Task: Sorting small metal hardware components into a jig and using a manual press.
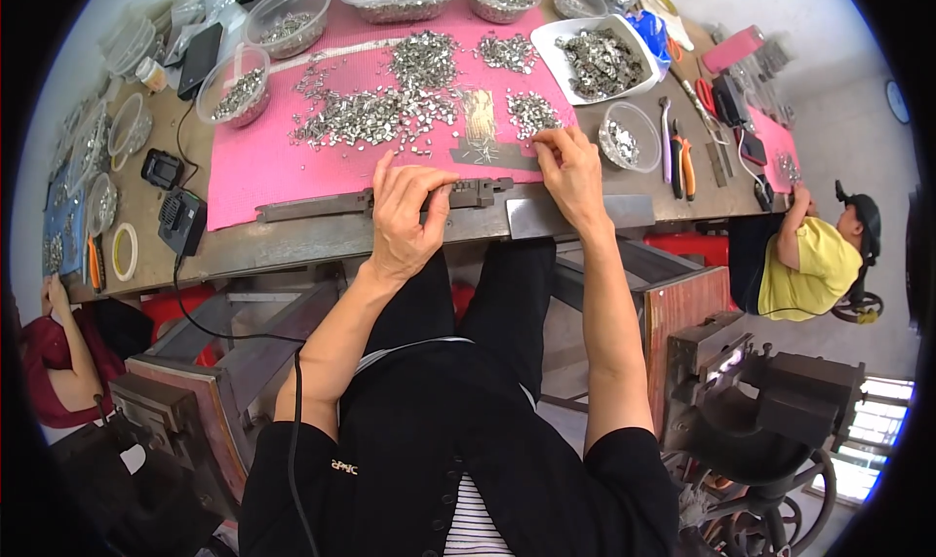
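My left hand (pixel 408 216) rests on a long dark metal bar (pixel 322 206) lying along the front edge of the pink mat (pixel 253 162), its fingertips pinching at a small metal piece on the bar. My right hand (pixel 570 172) reaches to the mat's right corner, fingers closed around small silver parts beside a little pile of metal parts (pixel 531 114). A bundle of thin brass pins (pixel 479 118) lies between the hands. Larger heaps of silver parts (pixel 375 114) spread over the mat beyond.
Clear plastic bowls (pixel 234 84) and a white tray (pixel 600 60) hold more metal parts. Pliers (pixel 681 153), a small clear cup (pixel 627 136) and a tape roll (pixel 124 252) lie on the bench. One person sits at the left (pixel 58 362), another at the right (pixel 809 255). A press machine (pixel 770 401) stands lower right.
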Demonstrator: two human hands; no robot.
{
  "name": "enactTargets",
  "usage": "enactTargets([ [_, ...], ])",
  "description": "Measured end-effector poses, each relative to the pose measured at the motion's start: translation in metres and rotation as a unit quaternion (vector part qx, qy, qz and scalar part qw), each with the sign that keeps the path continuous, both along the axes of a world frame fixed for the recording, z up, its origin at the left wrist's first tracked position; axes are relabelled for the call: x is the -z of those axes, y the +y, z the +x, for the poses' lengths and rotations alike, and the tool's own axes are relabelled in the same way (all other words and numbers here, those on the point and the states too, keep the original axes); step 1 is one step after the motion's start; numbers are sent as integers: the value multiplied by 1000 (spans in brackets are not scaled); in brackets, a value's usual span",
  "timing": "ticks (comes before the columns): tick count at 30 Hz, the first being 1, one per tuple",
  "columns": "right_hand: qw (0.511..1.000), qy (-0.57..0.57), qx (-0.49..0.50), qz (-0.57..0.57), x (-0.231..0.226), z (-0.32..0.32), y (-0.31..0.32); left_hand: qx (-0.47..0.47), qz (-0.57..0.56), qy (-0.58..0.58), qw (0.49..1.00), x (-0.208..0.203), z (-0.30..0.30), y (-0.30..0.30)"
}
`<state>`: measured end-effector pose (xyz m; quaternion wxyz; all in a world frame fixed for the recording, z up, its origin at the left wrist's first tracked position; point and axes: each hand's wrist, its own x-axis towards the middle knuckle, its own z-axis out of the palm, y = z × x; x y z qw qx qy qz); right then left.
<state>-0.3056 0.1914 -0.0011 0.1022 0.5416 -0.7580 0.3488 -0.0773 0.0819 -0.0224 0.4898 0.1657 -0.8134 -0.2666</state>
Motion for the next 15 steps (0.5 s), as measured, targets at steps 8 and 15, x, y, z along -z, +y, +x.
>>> enactTargets([
  [8,1000,-11,-7,2,0,2,5,3,2,10,1000,2,0,0],
  [15,1000,29,2,0,4,6,-2,0,2,15,1000,3,1,1],
])
